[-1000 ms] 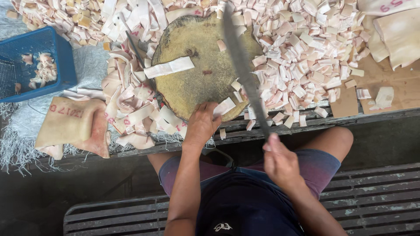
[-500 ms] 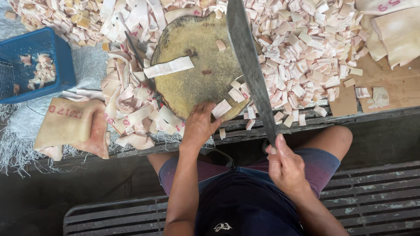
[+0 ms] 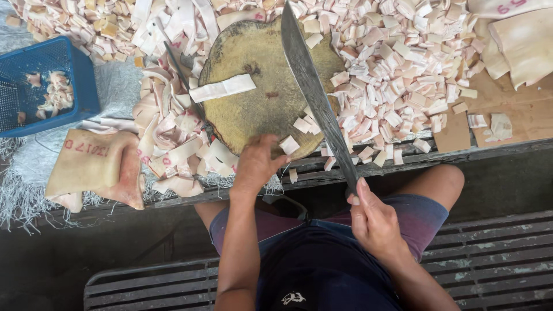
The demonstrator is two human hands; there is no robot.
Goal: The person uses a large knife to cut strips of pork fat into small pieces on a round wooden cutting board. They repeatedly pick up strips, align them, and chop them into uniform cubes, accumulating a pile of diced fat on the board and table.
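1. Block [image 3: 253, 86]: a round, yellowish wooden chopping block sits mid-scene on the slatted bench, ringed by pale cut pieces. One long strip [image 3: 222, 88] lies flat on its far left part.
2. Far left, a blue basket [image 3: 69, 75] holds a few scraps; near it lies a tan slab [image 3: 86, 164] with red marks.
3. Left hand [image 3: 256, 164]: forearm runs straight up from the lap, wrist bent slightly, palm down on the block's near edge. Fingers curl loosely over the rim, just beside a small square piece [image 3: 289, 144]; whether they pinch anything I cannot tell.
4. Knife [image 3: 314, 86]: a long dark blade slants from far centre across the block's right side toward the near right, edge over the block.
5. Right hand [image 3: 374, 222]: held near the lap, below bench level, fingers wrapped tight round the knife's handle, thumb along its top.
6. Right of the blade, a heap of cubes [image 3: 403, 63] covers the bench; cardboard [image 3: 518, 115] lies far right.
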